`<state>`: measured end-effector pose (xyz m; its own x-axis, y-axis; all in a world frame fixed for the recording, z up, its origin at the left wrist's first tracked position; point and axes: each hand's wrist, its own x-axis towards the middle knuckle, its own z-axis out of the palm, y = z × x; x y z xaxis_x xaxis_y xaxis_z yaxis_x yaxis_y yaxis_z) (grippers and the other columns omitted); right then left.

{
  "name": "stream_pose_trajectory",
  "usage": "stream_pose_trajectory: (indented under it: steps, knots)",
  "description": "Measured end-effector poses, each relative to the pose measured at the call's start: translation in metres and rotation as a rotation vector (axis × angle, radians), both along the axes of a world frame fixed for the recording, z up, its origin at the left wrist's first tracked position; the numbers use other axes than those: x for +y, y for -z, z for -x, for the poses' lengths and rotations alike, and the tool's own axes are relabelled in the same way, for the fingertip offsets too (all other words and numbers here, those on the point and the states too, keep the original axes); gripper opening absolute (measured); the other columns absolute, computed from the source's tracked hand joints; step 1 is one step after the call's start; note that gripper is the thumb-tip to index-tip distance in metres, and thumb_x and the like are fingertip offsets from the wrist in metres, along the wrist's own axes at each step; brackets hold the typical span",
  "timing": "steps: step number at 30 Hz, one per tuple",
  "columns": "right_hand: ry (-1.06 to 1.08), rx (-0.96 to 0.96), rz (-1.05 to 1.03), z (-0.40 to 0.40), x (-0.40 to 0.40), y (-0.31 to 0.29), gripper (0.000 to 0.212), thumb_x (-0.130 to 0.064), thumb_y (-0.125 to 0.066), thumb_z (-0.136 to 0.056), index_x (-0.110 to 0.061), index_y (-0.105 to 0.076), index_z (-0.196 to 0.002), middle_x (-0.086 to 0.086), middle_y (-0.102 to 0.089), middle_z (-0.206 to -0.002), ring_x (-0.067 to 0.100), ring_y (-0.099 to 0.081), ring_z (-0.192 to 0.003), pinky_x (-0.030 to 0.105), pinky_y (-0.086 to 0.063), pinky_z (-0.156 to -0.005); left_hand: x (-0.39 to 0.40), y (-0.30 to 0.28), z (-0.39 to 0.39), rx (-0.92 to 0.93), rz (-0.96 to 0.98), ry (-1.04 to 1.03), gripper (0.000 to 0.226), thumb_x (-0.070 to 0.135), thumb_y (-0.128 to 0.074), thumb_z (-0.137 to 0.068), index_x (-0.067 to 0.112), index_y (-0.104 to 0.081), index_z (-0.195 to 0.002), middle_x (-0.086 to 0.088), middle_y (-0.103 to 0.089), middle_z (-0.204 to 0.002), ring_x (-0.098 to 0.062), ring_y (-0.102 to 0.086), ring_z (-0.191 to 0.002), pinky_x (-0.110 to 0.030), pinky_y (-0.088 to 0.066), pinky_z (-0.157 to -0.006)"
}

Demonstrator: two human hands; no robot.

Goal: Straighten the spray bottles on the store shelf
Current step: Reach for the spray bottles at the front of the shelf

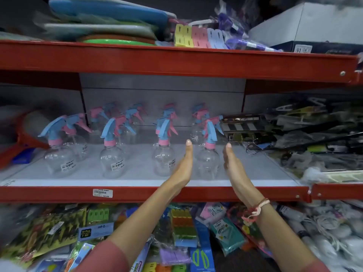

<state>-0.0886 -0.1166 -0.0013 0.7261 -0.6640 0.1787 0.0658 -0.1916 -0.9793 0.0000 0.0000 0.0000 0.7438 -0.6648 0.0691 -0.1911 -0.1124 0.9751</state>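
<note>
Several clear spray bottles with blue and pink trigger heads stand upright in rows on the grey middle shelf (137,174). The front row runs from a leftmost bottle (59,158) past a second bottle (113,160) and a third bottle (163,160) to the rightmost bottle (208,158). My left hand (185,163) and my right hand (232,165) are held flat, palms facing each other, on either side of that rightmost bottle. Neither hand visibly touches it. More bottles stand behind in the back rows.
The red shelf lip (149,193) carries a price label (102,193). Dark packaged goods (294,134) crowd the shelf's right end, close to the rightmost bottle. A red racket-like item (21,134) lies at the left. Packets fill the shelf below, pegs and mats the one above.
</note>
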Motion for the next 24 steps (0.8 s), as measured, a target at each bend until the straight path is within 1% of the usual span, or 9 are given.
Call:
stream_pose_trajectory:
  steps: [2,4,7,9,14,16,18,19,24]
  knots:
    - [-0.057,0.018,-0.054,0.000,-0.002,-0.003,0.090,-0.076,-0.029,-0.080,-0.017,-0.029,-0.148,0.000,-0.034,-0.154,0.015,-0.033,-0.140,0.038,-0.020,-0.118,-0.004,-0.004,0.002,0.044,-0.007,0.072,0.093,0.077,-0.002,-0.078,0.018,-0.012,-0.149,-0.008,-0.013,-0.159,-0.022,-0.012,-0.147,-0.042,-0.008,-0.121]
    - [-0.110,0.048,-0.042,0.005,0.000,-0.006,0.078,-0.065,-0.025,-0.090,-0.010,-0.035,-0.144,-0.003,-0.045,-0.143,0.010,-0.041,-0.129,0.031,-0.024,-0.115,-0.005,-0.005,0.003,0.059,-0.009,0.112,0.096,0.078,-0.001,-0.077,0.016,-0.013,-0.150,-0.010,-0.011,-0.160,-0.021,-0.011,-0.147,-0.042,-0.009,-0.121]
    - [-0.120,0.090,-0.019,0.009,-0.002,-0.006,0.081,-0.067,-0.024,-0.089,-0.009,-0.033,-0.145,0.004,-0.038,-0.151,0.014,-0.038,-0.136,0.034,-0.024,-0.117,-0.005,-0.005,0.007,0.082,-0.018,0.130,0.097,0.077,0.000,-0.076,0.016,-0.011,-0.150,-0.007,-0.012,-0.161,-0.018,-0.015,-0.147,-0.041,-0.008,-0.121]
    - [-0.118,0.098,-0.018,0.014,-0.004,-0.004,0.077,-0.064,-0.023,-0.091,-0.009,-0.036,-0.144,0.001,-0.040,-0.148,0.014,-0.040,-0.134,0.033,-0.025,-0.116,-0.002,-0.006,0.010,0.096,-0.020,0.152,0.102,0.080,-0.001,-0.072,0.014,-0.012,-0.150,-0.008,-0.012,-0.160,-0.018,-0.016,-0.147,-0.042,-0.008,-0.121]
    - [-0.149,0.082,-0.013,0.032,0.002,-0.007,0.057,-0.052,-0.019,-0.097,-0.018,-0.051,-0.130,-0.010,-0.052,-0.118,0.003,-0.048,-0.109,0.020,-0.031,-0.101,0.005,-0.005,0.021,0.103,0.002,0.209,0.093,0.073,0.000,-0.080,0.012,-0.013,-0.149,-0.009,-0.013,-0.160,-0.016,-0.017,-0.147,-0.038,-0.008,-0.121]
    - [-0.162,0.085,-0.022,0.037,0.000,-0.004,0.065,-0.054,-0.020,-0.095,-0.012,-0.043,-0.139,-0.011,-0.050,-0.130,0.003,-0.046,-0.119,0.020,-0.029,-0.106,0.008,-0.004,0.024,0.111,0.011,0.225,0.093,0.073,0.000,-0.081,0.012,-0.011,-0.150,-0.009,-0.012,-0.160,-0.015,-0.017,-0.147,-0.037,-0.008,-0.121]
    - [-0.166,0.090,-0.030,0.040,0.000,-0.001,0.074,-0.062,-0.022,-0.091,-0.012,-0.034,-0.145,-0.002,-0.037,-0.151,0.011,-0.037,-0.136,0.028,-0.023,-0.116,0.009,-0.002,0.025,0.115,0.001,0.233,0.096,0.075,0.000,-0.078,0.012,-0.009,-0.150,-0.009,-0.011,-0.161,-0.015,-0.017,-0.147,-0.037,-0.008,-0.121]
    - [-0.165,0.096,-0.035,0.041,-0.001,0.001,0.077,-0.064,-0.022,-0.090,-0.013,-0.032,-0.146,0.001,-0.033,-0.154,0.013,-0.035,-0.139,0.031,-0.021,-0.118,0.009,-0.001,0.025,0.115,-0.003,0.238,0.098,0.077,-0.001,-0.077,0.012,-0.009,-0.151,-0.009,-0.011,-0.161,-0.015,-0.017,-0.147,-0.037,-0.008,-0.121]
    - [-0.144,0.094,0.022,0.044,0.005,0.004,0.081,-0.073,-0.021,-0.084,-0.020,-0.037,-0.144,-0.006,-0.039,-0.149,0.006,-0.037,-0.132,0.034,-0.021,-0.118,0.015,-0.001,0.028,0.107,-0.017,0.220,0.100,0.077,-0.003,-0.075,0.011,-0.020,-0.149,-0.008,-0.019,-0.160,-0.016,-0.022,-0.145,-0.037,-0.012,-0.121]
